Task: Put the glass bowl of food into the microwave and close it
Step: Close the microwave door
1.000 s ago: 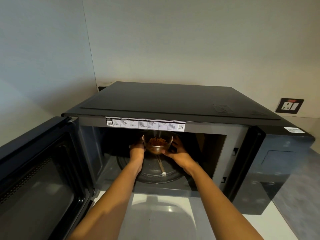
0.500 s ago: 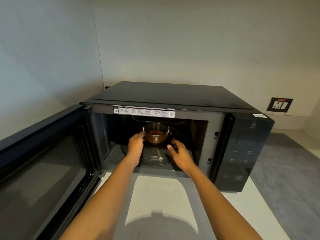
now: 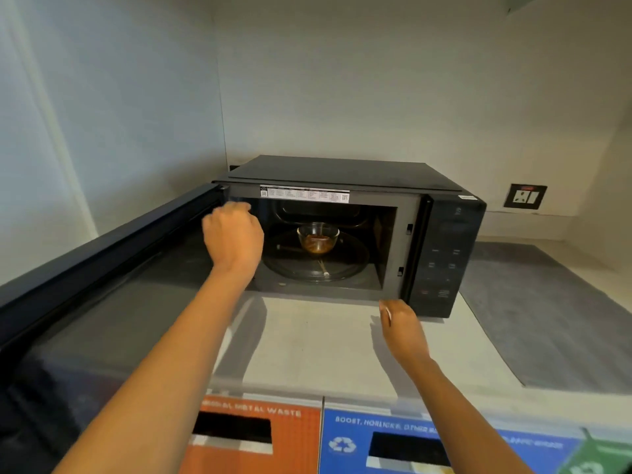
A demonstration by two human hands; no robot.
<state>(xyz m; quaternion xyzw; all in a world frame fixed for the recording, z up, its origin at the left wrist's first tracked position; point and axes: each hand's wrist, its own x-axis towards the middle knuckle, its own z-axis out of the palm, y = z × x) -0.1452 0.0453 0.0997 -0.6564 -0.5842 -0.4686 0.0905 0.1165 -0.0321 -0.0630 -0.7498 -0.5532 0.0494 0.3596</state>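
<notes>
Glass bowl (image 3: 318,237): sits on the round glass turntable (image 3: 345,265) inside the microwave (image 3: 342,176), near the plate's middle, upright, with brownish food in its base; neither hand touches it, so the placing part looks done
Turntable: lies flat on the cavity floor; the bowl near its centre should ride evenly when it spins
Microwave: black, on the pale table (image 3: 307,340) in a wall corner; the cavity is open toward the viewer, with a white label strip (image 3: 304,194) over the opening
Door (image 3: 113,285): hinged at the left and swung wide open, its inner face turned toward the person; it is not yet shut, which is what remains of the task
Left hand (image 3: 234,237): raised in front of the cavity's left edge, close to the hinge side of the door, fingers curled in a loose fist and holding nothing; whether it touches the frame cannot be told; probably placed to reach for the door
Right hand (image 3: 403,328): low over the table, just before the microwave's lower right corner, below the control panel (image 3: 444,254); its grip is released and empty, fingers relaxed
Next move, as a judgement: catch the door's outer edge and swing it round until it latches
Nearby: a wall socket (image 3: 525,196) at the right; orange and blue waste bin labels (image 3: 342,439) under the table edge
</notes>
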